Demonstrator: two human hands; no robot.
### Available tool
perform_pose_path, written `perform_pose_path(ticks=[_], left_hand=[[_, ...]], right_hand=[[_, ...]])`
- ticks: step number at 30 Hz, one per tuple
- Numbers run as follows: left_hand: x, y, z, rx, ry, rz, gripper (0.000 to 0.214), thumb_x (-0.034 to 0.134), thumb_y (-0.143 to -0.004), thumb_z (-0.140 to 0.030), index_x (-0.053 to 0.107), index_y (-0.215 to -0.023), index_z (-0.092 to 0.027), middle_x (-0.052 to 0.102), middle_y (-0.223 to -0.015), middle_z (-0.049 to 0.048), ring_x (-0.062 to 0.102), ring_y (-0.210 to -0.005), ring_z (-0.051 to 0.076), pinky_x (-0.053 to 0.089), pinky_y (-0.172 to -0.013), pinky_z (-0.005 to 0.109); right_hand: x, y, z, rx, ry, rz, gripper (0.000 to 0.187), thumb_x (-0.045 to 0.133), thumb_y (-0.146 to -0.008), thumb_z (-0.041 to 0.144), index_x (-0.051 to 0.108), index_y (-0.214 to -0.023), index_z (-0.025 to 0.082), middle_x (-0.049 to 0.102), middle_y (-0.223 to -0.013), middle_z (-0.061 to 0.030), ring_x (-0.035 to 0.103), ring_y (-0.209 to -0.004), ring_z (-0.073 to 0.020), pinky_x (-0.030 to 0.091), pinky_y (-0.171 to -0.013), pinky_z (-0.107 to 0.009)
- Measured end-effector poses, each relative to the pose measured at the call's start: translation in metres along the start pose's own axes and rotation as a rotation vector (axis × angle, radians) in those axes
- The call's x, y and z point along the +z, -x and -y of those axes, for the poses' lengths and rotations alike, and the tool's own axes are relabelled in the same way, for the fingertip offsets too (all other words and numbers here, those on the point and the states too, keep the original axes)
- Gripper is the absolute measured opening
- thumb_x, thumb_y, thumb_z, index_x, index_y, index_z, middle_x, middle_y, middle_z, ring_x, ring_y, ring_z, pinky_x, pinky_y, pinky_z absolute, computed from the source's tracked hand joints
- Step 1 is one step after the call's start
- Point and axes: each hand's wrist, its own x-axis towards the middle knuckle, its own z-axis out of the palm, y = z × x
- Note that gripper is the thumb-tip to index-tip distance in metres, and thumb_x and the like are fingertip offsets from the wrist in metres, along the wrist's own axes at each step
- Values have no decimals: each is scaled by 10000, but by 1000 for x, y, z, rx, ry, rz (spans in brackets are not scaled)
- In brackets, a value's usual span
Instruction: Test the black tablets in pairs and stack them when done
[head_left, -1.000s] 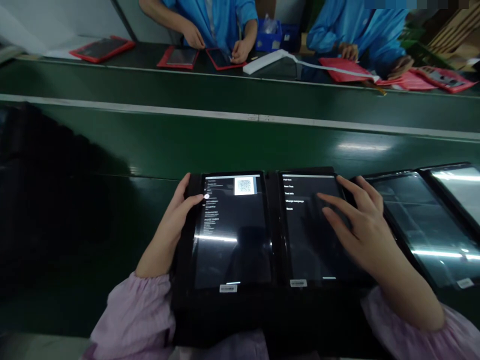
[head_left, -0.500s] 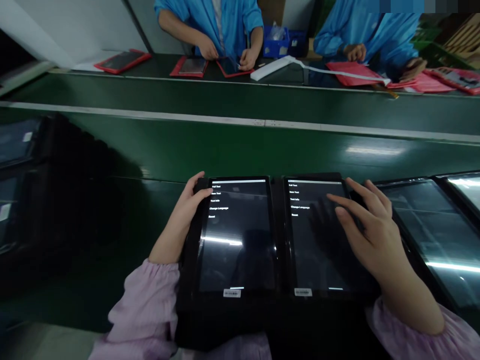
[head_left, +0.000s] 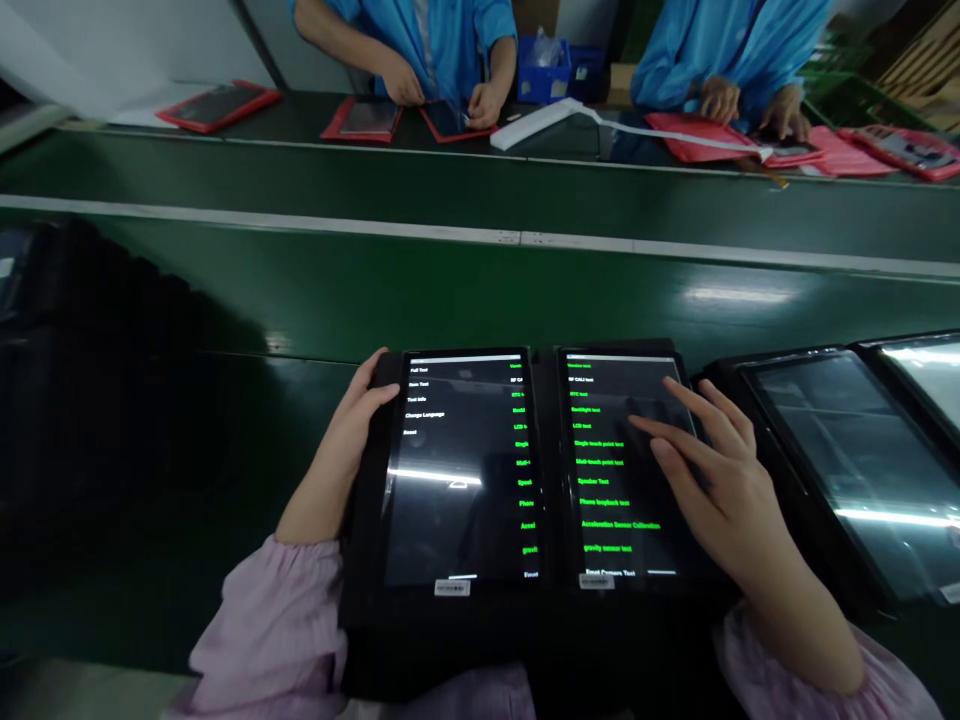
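Two tablets lie side by side before me, each with a white barcode label on its lower edge. My left hand point(head_left: 334, 445) grips the left edge of the left tablet point(head_left: 457, 530), thumb on the front and fingers behind the rim. That screen lists white menu lines, with green text cut off along its right side. Over the right tablet point(head_left: 555, 480) hovers my right hand point(head_left: 720, 475), fingers spread and holding nothing; whether a fingertip touches the glass I cannot tell. Its screen carries a mostly green list of test names.
More tablets point(head_left: 847, 440) lie to the right. Dark stacked items point(head_left: 97, 380) stand at the left. Across the green bench point(head_left: 420, 290), two people in blue handle red pouches point(head_left: 690, 137) and screens, near a blue bin point(head_left: 544, 75) and a white strip point(head_left: 534, 122).
The right tablet's screen has switched from the short menu to a green test list. On the left one, green text has appeared at the right side. My right hand has shifted slightly left and down.
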Motion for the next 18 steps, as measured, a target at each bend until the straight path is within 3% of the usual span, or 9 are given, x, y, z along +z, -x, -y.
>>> perform_pose_path(ticks=[7, 11, 15, 18], left_hand=[[-7, 6, 0, -24, 41, 108, 765, 765, -797, -351, 605, -1543, -293, 714, -1489, 69, 690, -1352, 323, 584, -1120, 412], [-8, 8, 1, 1, 31, 155, 905, 820, -749, -371, 533, -1602, -280, 695, -1516, 98, 681, -1360, 355, 600, -1095, 438], [-7, 6, 1, -33, 14, 170, 1059, 898, -678, -382, 475, -1646, -311, 676, -1544, 96, 662, -1385, 369, 587, -1117, 451], [-10, 4, -5, -73, 5, 142, 1001, 889, -681, -387, 530, -1612, -315, 657, -1573, 79, 619, -1440, 366, 546, -1171, 450]], right_hand=[[4, 0, -5, 30, 32, -22, 443, 434, -1127, 510, 811, -1280, 337, 592, -1608, -62, 399, -1592, -426, 387, -1245, -763], [-8, -3, -12, 86, -12, -100, 433, 462, -1120, 529, 802, -1274, 310, 675, -1515, -93, 531, -1508, -410, 504, -1177, -691], [-16, -5, -10, 237, -63, -159, 379, 498, -1107, 515, 807, -1238, 340, 718, -1454, -86, 584, -1472, -381, 519, -1185, -638], [-17, 3, -11, 326, -136, -144, 371, 534, -1078, 556, 808, -1232, 360, 733, -1435, -76, 632, -1422, -381, 550, -1164, -587]])
